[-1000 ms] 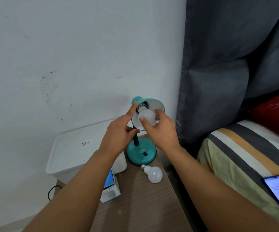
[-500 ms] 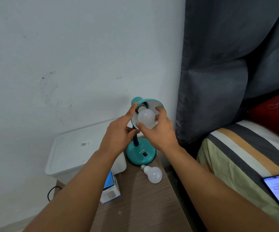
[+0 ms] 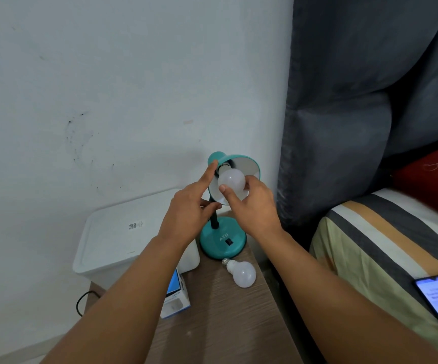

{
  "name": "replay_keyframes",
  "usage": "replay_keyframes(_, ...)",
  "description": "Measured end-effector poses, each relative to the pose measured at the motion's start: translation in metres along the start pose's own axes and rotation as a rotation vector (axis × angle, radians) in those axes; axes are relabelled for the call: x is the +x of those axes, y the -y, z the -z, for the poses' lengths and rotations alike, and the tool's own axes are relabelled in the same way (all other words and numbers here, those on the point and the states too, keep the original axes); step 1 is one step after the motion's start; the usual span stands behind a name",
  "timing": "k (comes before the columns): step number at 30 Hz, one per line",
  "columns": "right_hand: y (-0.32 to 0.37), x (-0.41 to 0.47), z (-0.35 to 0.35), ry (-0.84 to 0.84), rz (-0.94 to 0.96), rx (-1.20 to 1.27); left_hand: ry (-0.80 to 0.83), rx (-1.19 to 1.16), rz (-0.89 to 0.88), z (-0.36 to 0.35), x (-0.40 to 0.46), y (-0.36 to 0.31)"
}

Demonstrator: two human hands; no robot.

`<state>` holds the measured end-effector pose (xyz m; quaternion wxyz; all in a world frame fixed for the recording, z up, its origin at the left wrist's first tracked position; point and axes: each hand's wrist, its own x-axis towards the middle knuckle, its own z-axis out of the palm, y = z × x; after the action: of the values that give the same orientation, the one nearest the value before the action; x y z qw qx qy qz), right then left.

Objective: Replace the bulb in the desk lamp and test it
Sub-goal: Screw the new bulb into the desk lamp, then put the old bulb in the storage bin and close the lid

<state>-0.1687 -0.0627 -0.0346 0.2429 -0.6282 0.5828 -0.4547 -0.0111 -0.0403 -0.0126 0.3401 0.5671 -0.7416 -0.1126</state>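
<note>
Right hand [image 3: 252, 206] has turned the bulb [image 3: 231, 179] (left hand [image 3: 186, 214] unmoved)

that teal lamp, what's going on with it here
A person is changing its bulb. The right hand grips a white bulb sitting at the socket inside the teal desk lamp, whose shade is tipped toward the camera. The left hand steadies the shade, index finger along its rim. A second bulb lies loose on the wooden table beside the lamp's base. The bulb in the lamp is not lit, so testing is not yet done.
</note>
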Motion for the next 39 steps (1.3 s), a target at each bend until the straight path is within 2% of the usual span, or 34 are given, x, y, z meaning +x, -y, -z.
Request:
replay_keyframes(8, 0.005, -0.003, 0.004, 0.006, -0.02, -0.09, 0.007, 0.046, 0.02, 0.002, -0.003, -0.005)
replay_keyframes(16, 0.012, -0.011, 0.013, 0.044, -0.041, -0.081, 0.082, 0.14, 0.076, 0.014, -0.008, -0.011)
replay_keyframes(27, 0.039, -0.061, 0.037, -0.016, 0.133, 0.002, -0.011, 0.174, 0.135, 0.053, -0.058, -0.016)
replay_keyframes(36, 0.061, -0.093, 0.001, 0.165, 0.245, 0.058, -0.124, 0.165, 0.315, 0.098, -0.128, 0.024)
replay_keyframes(39, 0.058, -0.097, -0.02, 0.302, 0.253, -0.02, -0.153, 0.193, 0.359, 0.111, -0.147, 0.043)
